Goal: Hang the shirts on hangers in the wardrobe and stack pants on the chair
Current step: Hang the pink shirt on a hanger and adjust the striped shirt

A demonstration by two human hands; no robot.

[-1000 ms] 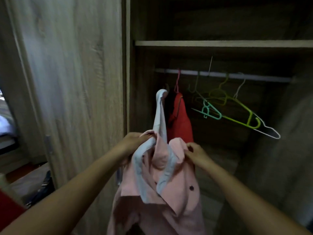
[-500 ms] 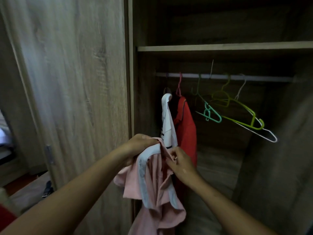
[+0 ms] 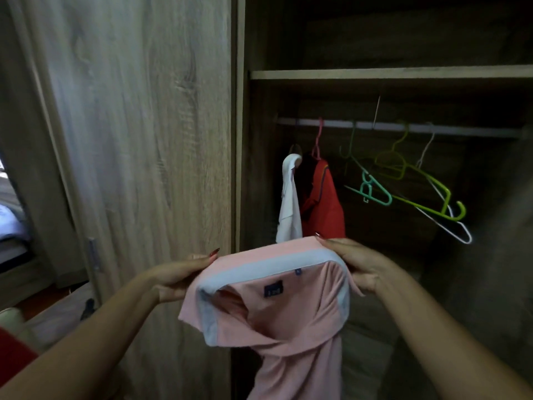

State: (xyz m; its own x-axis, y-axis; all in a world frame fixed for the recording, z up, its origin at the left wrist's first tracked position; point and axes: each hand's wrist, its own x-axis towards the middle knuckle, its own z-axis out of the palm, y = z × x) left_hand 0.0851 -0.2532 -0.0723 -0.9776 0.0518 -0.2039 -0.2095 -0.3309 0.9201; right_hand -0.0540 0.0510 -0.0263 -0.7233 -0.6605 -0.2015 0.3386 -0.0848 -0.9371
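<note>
A pink polo shirt (image 3: pixel 291 321) with a pale blue collar hangs between my hands in front of the open wardrobe. My left hand (image 3: pixel 178 275) grips the collar's left end and my right hand (image 3: pixel 356 264) grips its right end, stretching the collar flat. Behind it, a white shirt (image 3: pixel 289 203) and a red shirt (image 3: pixel 324 203) hang on the rail (image 3: pixel 461 130). Further right on the rail hang empty hangers: a teal hanger (image 3: pixel 372 192), a lime green hanger (image 3: pixel 427 189) and a white hanger (image 3: pixel 450 226).
The wardrobe's closed wooden door (image 3: pixel 138 140) fills the left half. A shelf (image 3: pixel 389 74) runs above the rail. Dark items lie on the floor (image 3: pixel 86 308) at the lower left, beside a bed edge (image 3: pixel 11 226).
My hands moved apart and pulled the bunched collar open and flat. My right hand shifted to the collar's right end. The view came closer to the wardrobe.
</note>
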